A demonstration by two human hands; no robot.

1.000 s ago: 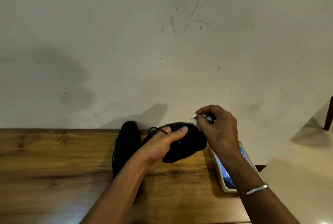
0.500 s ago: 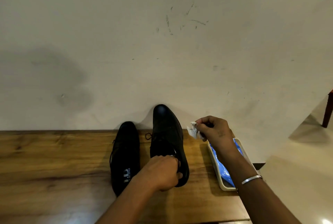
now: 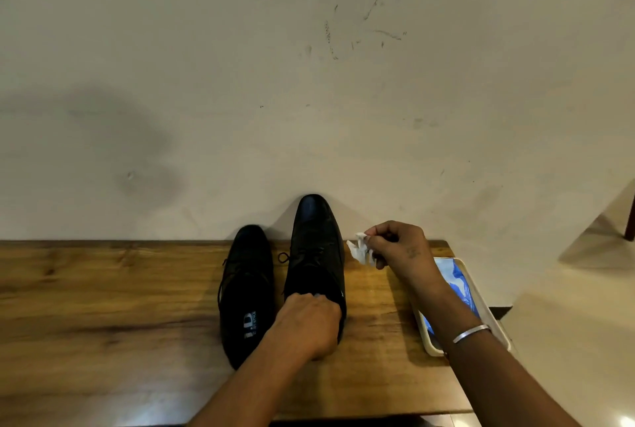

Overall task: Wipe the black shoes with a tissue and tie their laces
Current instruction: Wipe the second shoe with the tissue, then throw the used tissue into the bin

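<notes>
Two black lace-up shoes stand side by side on the wooden table [image 3: 103,306], toes pointing at the wall. The left shoe [image 3: 245,289] shows a white logo on its insole. The right shoe [image 3: 316,248] reaches further toward the wall, and a lace loop hangs out on its left side. My left hand [image 3: 309,323] grips the heel end of the right shoe. My right hand [image 3: 398,251] hovers just right of that shoe, pinching a crumpled white tissue [image 3: 359,249] between its fingertips.
A cream tray [image 3: 494,323] holding a blue packet [image 3: 460,285] lies at the table's right edge, partly under my right forearm. A plain wall rises directly behind the table. Pale floor and a dark chair leg [image 3: 630,220] show at the right.
My left hand turned the right shoe from lying tilted across the table to standing upright, toe toward the wall. My right hand with the tissue came off the shoe and moved slightly right.
</notes>
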